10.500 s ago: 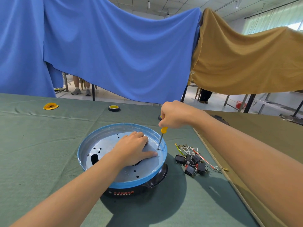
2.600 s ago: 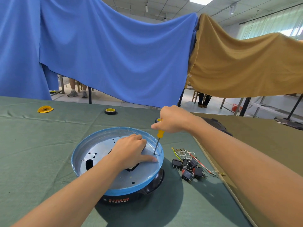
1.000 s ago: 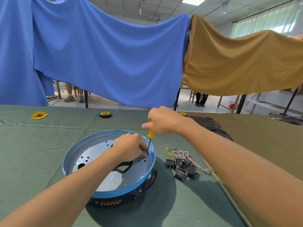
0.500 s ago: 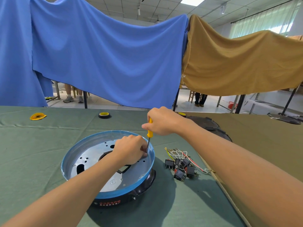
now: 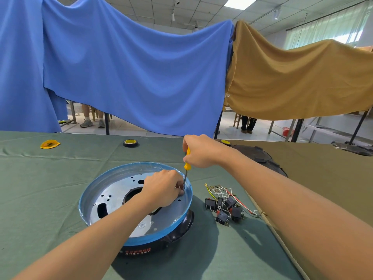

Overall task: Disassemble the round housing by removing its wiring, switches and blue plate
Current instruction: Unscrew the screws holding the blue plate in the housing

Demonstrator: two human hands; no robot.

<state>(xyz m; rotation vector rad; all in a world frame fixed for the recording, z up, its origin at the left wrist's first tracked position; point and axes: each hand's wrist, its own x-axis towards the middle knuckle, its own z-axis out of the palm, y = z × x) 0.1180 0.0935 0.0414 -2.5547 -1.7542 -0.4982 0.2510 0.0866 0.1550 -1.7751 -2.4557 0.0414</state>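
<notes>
A blue-rimmed metal plate [image 5: 113, 196] with holes sits in a black round housing [image 5: 177, 229] on the green cloth. My left hand [image 5: 161, 187] rests curled on the plate's right side, fingertips pinched at the foot of a screwdriver shaft. My right hand [image 5: 199, 151] grips the yellow-handled screwdriver [image 5: 187, 164], held nearly upright with its tip on the plate near the right rim. What the left fingers pinch is hidden. A bundle of black switches with coloured wiring [image 5: 226, 205] lies on the cloth right of the housing.
A roll of tape [image 5: 130, 142] and a yellow scrap [image 5: 49, 143] lie at the far side of the table. A dark round part [image 5: 256, 155] sits behind my right arm on the brown cloth. Blue and tan sheets hang behind; people's legs show beneath.
My left hand went from flat on the plate to curled, fingertips pinched at the screwdriver tip. The screwdriver stands more upright. The plate's central opening has come into sight.
</notes>
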